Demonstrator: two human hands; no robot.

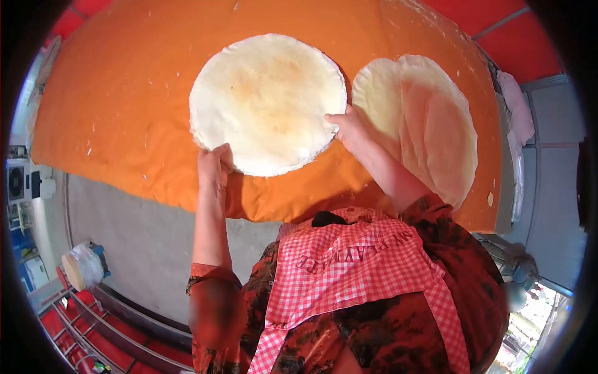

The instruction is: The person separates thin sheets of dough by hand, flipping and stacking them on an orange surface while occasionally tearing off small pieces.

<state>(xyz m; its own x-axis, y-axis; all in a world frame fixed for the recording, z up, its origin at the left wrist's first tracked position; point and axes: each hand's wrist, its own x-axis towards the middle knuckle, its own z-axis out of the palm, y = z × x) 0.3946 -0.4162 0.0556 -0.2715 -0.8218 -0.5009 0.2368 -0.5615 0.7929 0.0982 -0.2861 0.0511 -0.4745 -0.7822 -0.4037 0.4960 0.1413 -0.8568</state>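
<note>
Your two hands on one round flatbread
Your left hand (215,163) pinches the near left edge of the flatbread (268,103), and your right hand (349,129) pinches its right edge, over one orange cloth (131,106) scattered with pale flecks. Just right lies more thin bread (436,124), one sheet or two overlapping; you cannot tell which. Beyond the cloth, you have grey floor (143,230), one metal rack (134,343) and red panels (520,43).
</note>
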